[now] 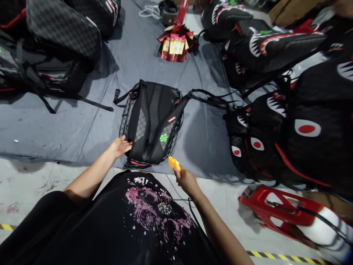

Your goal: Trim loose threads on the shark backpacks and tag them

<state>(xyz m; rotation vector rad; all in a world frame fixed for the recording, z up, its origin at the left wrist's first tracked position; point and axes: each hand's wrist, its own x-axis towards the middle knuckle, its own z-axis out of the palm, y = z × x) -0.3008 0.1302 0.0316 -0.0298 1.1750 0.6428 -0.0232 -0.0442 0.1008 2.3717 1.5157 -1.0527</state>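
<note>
Backpack [151,123], black, straps up, lying on grey sheet [68,125] on the floor. Left hand [120,146] rests open and flat on its lower left edge; right hand [186,180] is closed around a yellow tool [174,163] near its lower right corner. Shark-mouth bags [275,92] piled at right.

The shirt [143,206] shows pale letters, perhaps "MI", otherwise unreadable.

A single camera rides on the person's head, looking steeply down and forward over the torso to the floor [33,184] and the grey sheet [82,121] spread on it. It sits close, within arm's reach of the sheet's near edge; the far edge runs out of frame at the top.
</note>
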